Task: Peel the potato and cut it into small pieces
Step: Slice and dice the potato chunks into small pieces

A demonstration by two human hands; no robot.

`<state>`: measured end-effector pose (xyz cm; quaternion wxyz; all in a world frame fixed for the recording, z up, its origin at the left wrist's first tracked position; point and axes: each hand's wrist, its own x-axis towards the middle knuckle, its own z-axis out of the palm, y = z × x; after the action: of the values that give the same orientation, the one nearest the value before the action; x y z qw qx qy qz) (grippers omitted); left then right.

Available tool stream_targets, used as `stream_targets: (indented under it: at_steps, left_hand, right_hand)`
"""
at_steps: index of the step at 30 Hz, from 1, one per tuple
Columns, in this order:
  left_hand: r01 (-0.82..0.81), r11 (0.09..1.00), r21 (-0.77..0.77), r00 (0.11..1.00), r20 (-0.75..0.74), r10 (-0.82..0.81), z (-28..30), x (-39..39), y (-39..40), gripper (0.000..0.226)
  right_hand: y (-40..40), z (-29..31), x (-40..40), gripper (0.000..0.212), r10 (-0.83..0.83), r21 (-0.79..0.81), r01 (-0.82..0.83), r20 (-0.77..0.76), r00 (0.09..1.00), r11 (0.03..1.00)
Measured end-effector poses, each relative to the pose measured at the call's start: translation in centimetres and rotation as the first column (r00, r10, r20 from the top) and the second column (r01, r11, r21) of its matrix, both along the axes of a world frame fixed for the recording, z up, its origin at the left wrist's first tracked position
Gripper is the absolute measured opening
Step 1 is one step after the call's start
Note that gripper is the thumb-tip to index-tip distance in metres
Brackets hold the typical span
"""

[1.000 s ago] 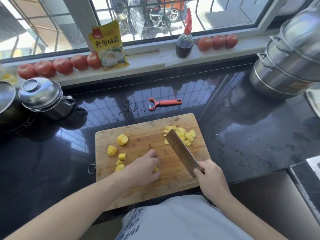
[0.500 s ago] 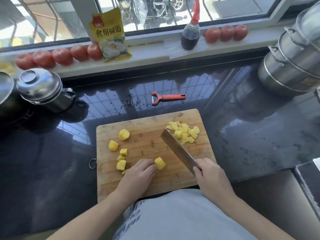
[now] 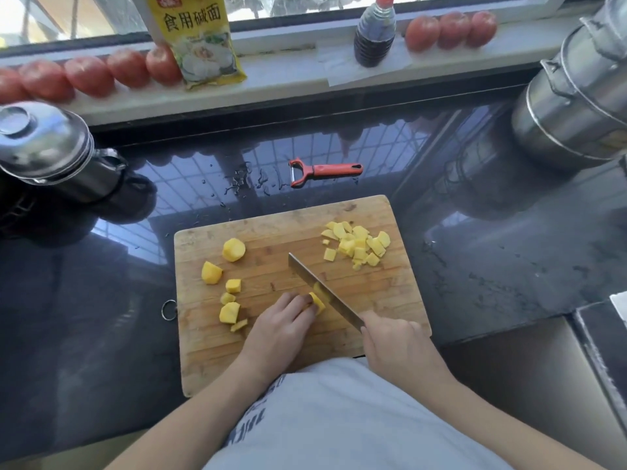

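Your left hand (image 3: 283,320) has its fingers curled down onto a potato chunk (image 3: 317,301) near the middle of the chopping board (image 3: 400,293), pinning it so it cannot roll; the knuckles face the blade, which looks like a way to keep the fingertips tucked back. Your right hand (image 3: 390,337) is wrapped round the handle of the knife (image 3: 322,293), whose blade lies slantwise across the board with its edge against that chunk, so I judge a cut is in hand. To the left of your holding hand sit the bigger uncut chunks (image 3: 230,283), loosely spread and close enough to fetch one at a time. To the right, at the far corner of the board, the small diced pieces (image 3: 359,244) are heaped together, clear of the blade's path. The peeler (image 3: 322,171) lies on the dark bench (image 3: 509,266) beyond the board, untouched, which suggests peeling is done and only dicing is left.
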<state>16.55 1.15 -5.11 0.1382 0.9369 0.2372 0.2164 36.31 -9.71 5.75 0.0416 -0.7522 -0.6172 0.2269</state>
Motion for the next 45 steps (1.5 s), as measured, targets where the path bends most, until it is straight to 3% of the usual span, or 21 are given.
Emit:
stream_targets:
  at_steps: [4,13,16,17,21,29,32,42,45]
  left_hand:
    - [-0.031,1.0,-0.003,1.0,-0.005,0.031,-0.6,0.0,-0.1,0.018]
    - [-0.097,0.995,-0.039,0.995,0.002,0.097,0.4,0.9,-0.6,0.011]
    - [-0.114,0.992,-0.058,0.993,-0.005,0.114,0.3,0.9,-0.6,0.013]
    - [-0.116,0.991,-0.065,0.993,-0.012,0.115,0.2,0.9,-0.6,0.012]
    - [-0.104,0.991,-0.08,0.994,-0.047,0.101,0.1,0.8,-0.6,0.006]
    - [-0.091,0.995,-0.051,0.995,-0.034,0.09,0.9,0.8,-0.3,0.007]
    - [-0.112,0.992,-0.053,0.993,-0.035,0.11,0.8,1.0,-0.4,0.011]
    - [-0.131,0.988,-0.075,0.989,-0.078,0.125,0.9,1.0,-0.5,0.013]
    - [-0.129,0.988,-0.08,0.988,-0.09,0.122,0.8,0.9,-0.5,0.014]
  right_hand:
    - [-0.3,-0.3,0.1,0.007,-0.001,0.021,0.001,0.004,1.0,1.0]
    - [-0.4,0.0,0.1,0.007,0.065,-0.05,-0.062,0.053,0.996,0.997]
    - [-0.5,1.0,0.5,0.033,0.084,-0.131,-0.063,0.158,0.984,0.989]
    - [-0.5,1.3,0.4,0.033,0.104,-0.167,-0.074,0.182,0.978,0.983]
    - [1.0,0.0,-0.3,0.007,0.137,-0.318,-0.106,0.075,0.988,0.942]
    - [2.0,-2.6,-0.7,0.011,0.001,0.004,-0.001,-0.056,0.998,1.0]
    - [0.2,-2.0,0.4,0.007,0.023,0.074,-0.021,-0.031,0.999,0.997]
    - [-0.4,-2.0,0.5,0.012,0.135,0.035,-0.14,0.124,0.983,0.99]
    - [0.1,-1.6,0.0,0.011,0.181,-0.109,-0.167,0.127,0.975,0.98]
